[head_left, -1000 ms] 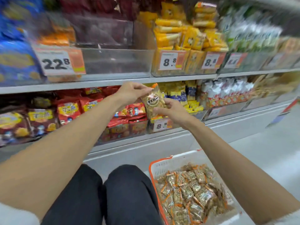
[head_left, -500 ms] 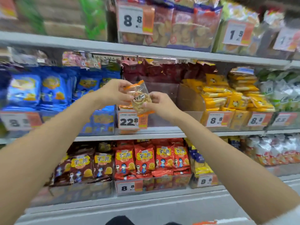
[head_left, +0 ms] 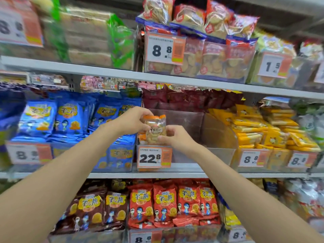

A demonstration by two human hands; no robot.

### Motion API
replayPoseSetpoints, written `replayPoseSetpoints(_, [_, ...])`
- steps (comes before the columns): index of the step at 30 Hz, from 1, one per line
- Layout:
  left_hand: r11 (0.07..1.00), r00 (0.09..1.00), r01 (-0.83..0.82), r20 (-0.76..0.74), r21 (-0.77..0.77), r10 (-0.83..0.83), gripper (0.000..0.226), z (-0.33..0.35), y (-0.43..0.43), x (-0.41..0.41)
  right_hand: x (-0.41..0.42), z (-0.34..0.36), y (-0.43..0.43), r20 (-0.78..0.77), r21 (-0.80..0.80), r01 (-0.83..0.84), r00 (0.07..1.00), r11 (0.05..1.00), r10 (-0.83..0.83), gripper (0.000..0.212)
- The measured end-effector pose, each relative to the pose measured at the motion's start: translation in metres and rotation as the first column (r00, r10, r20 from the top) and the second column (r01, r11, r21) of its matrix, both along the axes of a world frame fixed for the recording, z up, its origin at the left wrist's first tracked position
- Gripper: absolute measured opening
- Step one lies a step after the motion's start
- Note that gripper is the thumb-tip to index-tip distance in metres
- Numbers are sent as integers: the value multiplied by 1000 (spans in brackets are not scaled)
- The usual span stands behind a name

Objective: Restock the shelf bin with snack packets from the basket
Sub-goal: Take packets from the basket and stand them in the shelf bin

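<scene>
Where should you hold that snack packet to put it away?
Take the packet by its flat sealed edges, probably: left hand pinching the orange top from the left, right hand the bottom from the right. It is upright, its middle puffy.

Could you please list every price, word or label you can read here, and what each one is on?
"22.8": price tag on the clear bin.
"8.8": upper tag on the biscuit bin.
"1.5": upper right tag.
"8.8": tag by the yellow packets.
Packet held by left hand and right hand: label blurred.
</scene>
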State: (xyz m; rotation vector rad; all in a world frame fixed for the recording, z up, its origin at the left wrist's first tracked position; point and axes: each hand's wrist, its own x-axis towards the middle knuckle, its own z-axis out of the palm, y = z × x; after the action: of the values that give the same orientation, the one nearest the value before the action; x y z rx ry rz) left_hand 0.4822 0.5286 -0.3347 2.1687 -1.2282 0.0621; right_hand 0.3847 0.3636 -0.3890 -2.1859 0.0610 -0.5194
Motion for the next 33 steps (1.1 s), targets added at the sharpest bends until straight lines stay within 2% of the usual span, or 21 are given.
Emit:
replayPoseSetpoints(3, [990, 995, -26, 100, 139, 12, 31, -1, 1, -3, 3, -5, -2, -76, -160, 26, 996, 987, -39, 22])
replayPoseSetpoints(5, [985, 990, -31, 142, 169, 7, 27, 2, 2, -8, 1, 0, 0, -50, -160, 7, 999, 987, -15, 25])
replayPoseSetpoints(7, [981, 989, -33, 145, 190, 5, 18, 5, 2, -11, -3, 7, 0, 28, -98, -3, 1000, 995, 5, 17])
replayPoseSetpoints(9, [976, 991, -28, 137, 214, -2, 15, 5, 1, -10, -3, 9, -3, 64, -114, 20, 998, 993, -13, 8])
replayPoseSetpoints(14, [941, 982, -39, 187, 337, -26, 20, -7, -8, -8, -1, 4, 0, -107, -229, 33, 993, 973, -59, 26])
replayPoseSetpoints(17, [935, 982, -47, 188, 352, -22, 22, -7, -10, -7, -2, 9, -3, -180, -188, 17, 982, 982, -51, 28])
replayPoseSetpoints(20, [933, 982, -46, 189, 357, -24, 14, -5, -9, -5, -3, 21, -5, -238, -86, 18, 971, 996, -38, 26])
replayPoseSetpoints(22, [938, 979, -65, 206, 339, -6, 11, -5, -9, -3, -2, 24, -10, -218, -16, 94, 971, 995, -96, 35])
replayPoseSetpoints(25, [940, 982, -68, 189, 335, 4, 9, -5, -9, -1, -1, 22, -15, -324, -45, 117, 938, 992, -125, 46])
replayPoseSetpoints(28, [915, 978, -68, 206, 398, -17, 4, -2, -13, 1, 5, 21, -12, -352, 11, 72, 934, 997, -63, 37])
replayPoseSetpoints(31, [861, 962, -99, 268, 499, -45, 19, -2, -15, 0, 11, 22, -7, -359, -11, 42, 932, 999, -43, 31])
replayPoseSetpoints(33, [823, 957, -112, 283, 557, -61, 27, -2, -17, -2, 10, 23, -8, -397, -53, 0, 917, 999, -21, 40])
